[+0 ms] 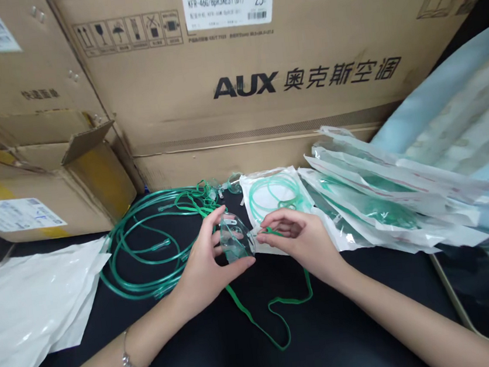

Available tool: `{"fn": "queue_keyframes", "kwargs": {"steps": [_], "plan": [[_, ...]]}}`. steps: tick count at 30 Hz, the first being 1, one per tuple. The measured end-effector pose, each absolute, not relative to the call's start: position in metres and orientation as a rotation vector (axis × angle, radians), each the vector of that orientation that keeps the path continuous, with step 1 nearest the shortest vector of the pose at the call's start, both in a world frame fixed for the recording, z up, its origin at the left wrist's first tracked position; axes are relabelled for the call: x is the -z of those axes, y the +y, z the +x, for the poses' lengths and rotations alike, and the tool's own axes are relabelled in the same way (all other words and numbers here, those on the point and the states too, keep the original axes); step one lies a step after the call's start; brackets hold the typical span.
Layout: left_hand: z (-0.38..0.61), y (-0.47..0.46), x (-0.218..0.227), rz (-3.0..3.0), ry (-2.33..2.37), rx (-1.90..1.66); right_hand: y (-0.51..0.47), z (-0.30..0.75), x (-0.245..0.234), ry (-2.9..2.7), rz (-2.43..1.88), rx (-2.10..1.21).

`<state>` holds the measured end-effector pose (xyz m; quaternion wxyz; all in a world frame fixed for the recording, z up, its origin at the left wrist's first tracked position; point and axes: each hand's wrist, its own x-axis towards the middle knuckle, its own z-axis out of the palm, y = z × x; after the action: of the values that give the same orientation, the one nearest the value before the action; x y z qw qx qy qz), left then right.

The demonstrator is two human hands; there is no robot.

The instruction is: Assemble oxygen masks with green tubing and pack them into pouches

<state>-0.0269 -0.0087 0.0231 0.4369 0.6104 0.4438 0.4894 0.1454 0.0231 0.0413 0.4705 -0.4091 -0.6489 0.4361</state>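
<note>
My left hand (215,254) is wrapped around a clear green-tinted oxygen mask (236,240), thumb on its near side. With fingertips pinched, my right hand (297,233) holds the end of a green elastic strap (271,230) against the mask's right edge, beside a small whitish fitting. Most of that end is hidden by the fingers. The strap hangs in a loose loop (282,320) over the dark table below. To the left lie coils of green tubing (125,262). Behind my hands is a white pouch (271,183) with coiled green tube in it.
Several clear-and-white packs (383,203) are piled at right, next to a dark flat device (481,286) and light blue fabric (451,101). White bags (33,308) lie at left below an opened carton (42,189). A large cardboard box (263,110) stands across the back.
</note>
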Motion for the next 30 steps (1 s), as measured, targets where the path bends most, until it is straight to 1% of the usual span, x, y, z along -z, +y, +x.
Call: {"fn": "queue_keyframes", "kwargs": {"steps": [4, 26, 30], "plan": [[-0.027, -0.010, -0.023, 1.519, 1.101, -1.214, 0.022, 0.144, -0.040, -1.631, -0.992, -1.009], [-0.024, -0.017, -0.023, 1.586, 1.031, -1.233, 0.018, 0.140, -0.031, -1.681, -0.935, -0.917], [-0.023, -0.019, -0.026, 1.583, 1.019, -1.272, 0.018, 0.140, -0.034, -1.753, -0.897, -0.992]]}}
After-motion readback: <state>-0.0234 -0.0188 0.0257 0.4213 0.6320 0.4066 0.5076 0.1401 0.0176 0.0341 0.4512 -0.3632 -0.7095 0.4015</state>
